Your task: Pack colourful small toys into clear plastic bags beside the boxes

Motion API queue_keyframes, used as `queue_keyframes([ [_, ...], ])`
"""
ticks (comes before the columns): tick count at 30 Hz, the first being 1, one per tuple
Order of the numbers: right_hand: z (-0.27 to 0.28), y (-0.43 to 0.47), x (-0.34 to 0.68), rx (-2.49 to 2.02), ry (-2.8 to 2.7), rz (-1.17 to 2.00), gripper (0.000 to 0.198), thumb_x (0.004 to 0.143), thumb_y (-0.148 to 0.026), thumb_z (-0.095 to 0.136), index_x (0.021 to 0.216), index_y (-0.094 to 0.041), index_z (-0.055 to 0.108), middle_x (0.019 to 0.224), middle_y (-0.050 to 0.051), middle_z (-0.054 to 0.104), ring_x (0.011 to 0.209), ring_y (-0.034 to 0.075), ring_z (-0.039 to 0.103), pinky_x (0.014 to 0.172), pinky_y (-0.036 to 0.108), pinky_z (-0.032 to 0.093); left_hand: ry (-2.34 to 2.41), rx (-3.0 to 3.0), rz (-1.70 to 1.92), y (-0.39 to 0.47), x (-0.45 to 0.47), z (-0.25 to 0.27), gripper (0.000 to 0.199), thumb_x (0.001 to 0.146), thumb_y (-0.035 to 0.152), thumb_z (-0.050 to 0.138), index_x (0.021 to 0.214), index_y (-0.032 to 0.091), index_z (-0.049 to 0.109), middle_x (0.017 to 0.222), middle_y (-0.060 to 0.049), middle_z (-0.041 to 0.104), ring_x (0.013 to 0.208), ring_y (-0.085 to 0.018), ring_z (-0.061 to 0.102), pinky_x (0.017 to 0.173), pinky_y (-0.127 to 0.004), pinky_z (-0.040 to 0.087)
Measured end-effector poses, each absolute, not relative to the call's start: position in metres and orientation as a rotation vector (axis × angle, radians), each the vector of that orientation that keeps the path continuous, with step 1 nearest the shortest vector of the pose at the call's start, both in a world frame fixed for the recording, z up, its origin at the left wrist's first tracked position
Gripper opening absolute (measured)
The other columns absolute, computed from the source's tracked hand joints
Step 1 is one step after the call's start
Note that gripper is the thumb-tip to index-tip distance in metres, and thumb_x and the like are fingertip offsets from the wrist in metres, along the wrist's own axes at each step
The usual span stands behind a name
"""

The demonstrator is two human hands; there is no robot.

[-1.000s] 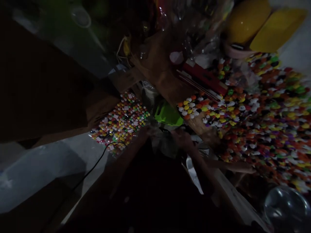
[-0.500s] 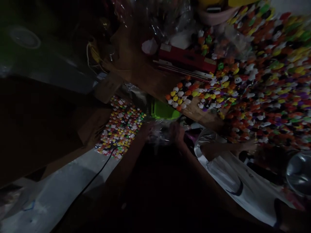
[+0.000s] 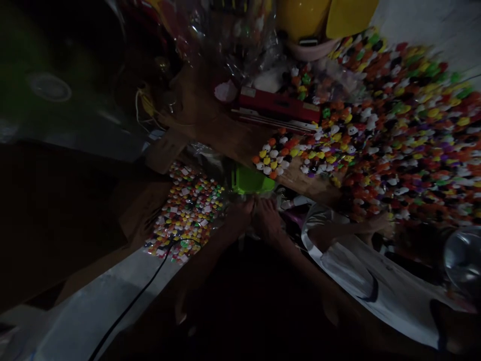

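In the dim light in front of my body, my left hand (image 3: 240,212) and my right hand (image 3: 266,215) meet with fingers drawn in. Both are closed on a clear plastic bag, which is now mostly hidden by the hands. Just beyond my fingertips is a bright green plastic basket (image 3: 253,180). To the left of my left forearm lie clear bags packed with small colourful figures (image 3: 188,208). What the bag in my hands contains is too dark to make out.
A wooden board (image 3: 214,131) carries a red box (image 3: 278,106) and loose small figures (image 3: 272,155). A large heap of figures (image 3: 421,135) spreads at right. A co-worker in a white shirt (image 3: 361,265) reaches into it. Cardboard boxes (image 3: 139,210) and a black cable (image 3: 139,288) lie left.
My hands have come together from either side of the clear bag, covering most of it. The view has shifted slightly, and the co-worker's arm stays at the heap.
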State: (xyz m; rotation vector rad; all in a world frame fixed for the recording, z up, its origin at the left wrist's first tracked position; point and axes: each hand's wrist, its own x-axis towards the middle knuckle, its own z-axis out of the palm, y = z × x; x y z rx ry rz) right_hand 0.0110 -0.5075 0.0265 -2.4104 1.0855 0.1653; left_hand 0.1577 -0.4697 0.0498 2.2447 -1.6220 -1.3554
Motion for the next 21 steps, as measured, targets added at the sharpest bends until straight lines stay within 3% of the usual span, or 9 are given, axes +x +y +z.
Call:
queue_keyframes([
  [2,0.031,-0.515,0.033,-2.359,1.048,0.317,0.045,0.101,-0.018,0.048,0.142,-0.007,0.063,0.117,0.02,0.076,0.119,0.031,0.065,0.113,0.045,0.041,-1.738,2.299,-1.361,-0.47,0.157,0.061,0.049,0.106,0.016,0.041,0.152,0.013,0.056,0.119,-0.017,0.078,0.108,-0.031,0.075,0.09,-0.038,0.054],
  [4,0.029,-0.514,0.046,-2.313,1.028,0.484,0.038,0.104,-0.017,0.044,0.133,-0.008,0.068,0.109,0.019,0.077,0.112,0.03,0.069,0.107,0.043,0.044,-1.832,2.346,-1.348,-0.466,0.162,0.068,0.048,0.107,0.017,0.041,0.153,0.014,0.054,0.116,-0.016,0.078,0.106,-0.031,0.076,0.088,-0.037,0.056],
  [9,0.019,-0.489,0.051,-2.225,0.956,0.665,0.048,0.1,-0.009,0.045,0.146,-0.006,0.058,0.119,0.02,0.077,0.112,0.028,0.073,0.099,0.039,0.05,-2.018,2.455,-1.405,-0.449,0.172,0.066,0.053,0.104,0.008,0.038,0.154,0.01,0.056,0.113,-0.021,0.077,0.111,-0.033,0.076,0.091,-0.041,0.06],
  [13,0.02,-0.488,0.056,-2.107,1.023,0.629,0.045,0.104,-0.013,0.042,0.146,-0.009,0.059,0.118,0.017,0.079,0.109,0.027,0.076,0.093,0.037,0.055,-2.117,2.412,-1.326,-0.446,0.174,0.038,0.047,0.103,0.007,0.039,0.139,0.012,0.07,0.13,-0.02,0.073,0.113,-0.034,0.075,0.096,-0.044,0.06],
  [16,0.025,-0.495,0.059,-2.053,1.05,0.644,0.052,0.101,-0.01,0.045,0.152,-0.008,0.054,0.119,0.018,0.079,0.11,0.028,0.078,0.092,0.036,0.057,-2.12,2.354,-1.072,-0.449,0.188,0.012,0.04,0.104,0.01,0.042,0.122,0.017,0.077,0.118,-0.015,0.076,0.12,-0.035,0.071,0.101,-0.047,0.057],
  [21,0.031,-0.494,0.044,-1.929,1.037,0.766,0.06,0.096,-0.007,0.044,0.155,-0.01,0.055,0.109,0.018,0.08,0.102,0.028,0.079,0.088,0.035,0.058,-1.808,2.625,-0.884,-0.459,0.244,-0.002,0.036,0.102,0.009,0.041,0.102,0.017,0.076,0.106,-0.014,0.075,0.091,-0.027,0.072,0.073,-0.036,0.054],
])
